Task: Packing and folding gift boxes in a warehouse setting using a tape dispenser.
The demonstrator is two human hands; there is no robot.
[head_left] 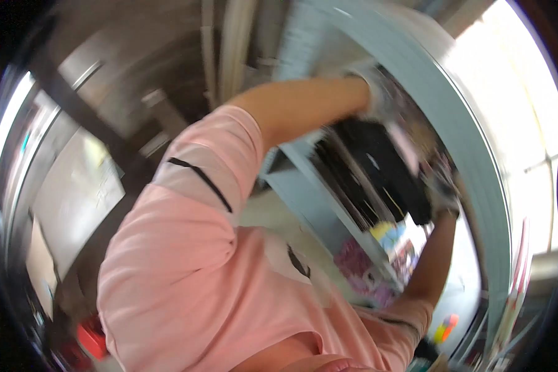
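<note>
Black flat piece [384,164]: lies in the grey-blue metal shelf unit [471,124], on top of a stack of thin dark sheets [341,177], between the two hands. Material not resolved; could be board or folded cloth.

Handling (judged): thin, probably light singly, heavier as a stack. Straight edges suggest some stiffness. Layers may slide over each other; fragility unclear. Best hold: opposite ends, fingers under the bottom layer, thumbs on top.

Pose: left arm reaches across at chest height, elbow bent; left hand [384,96] at the piece's far end, in what looks like a pale glove. Right forearm extends up to the right hand [441,191], also apparently gloved, at the near end, touching or just beside it. Both blurred: finger opening and any grip cannot be told. A pink strip [403,147] shows beside the black piece.
</note>
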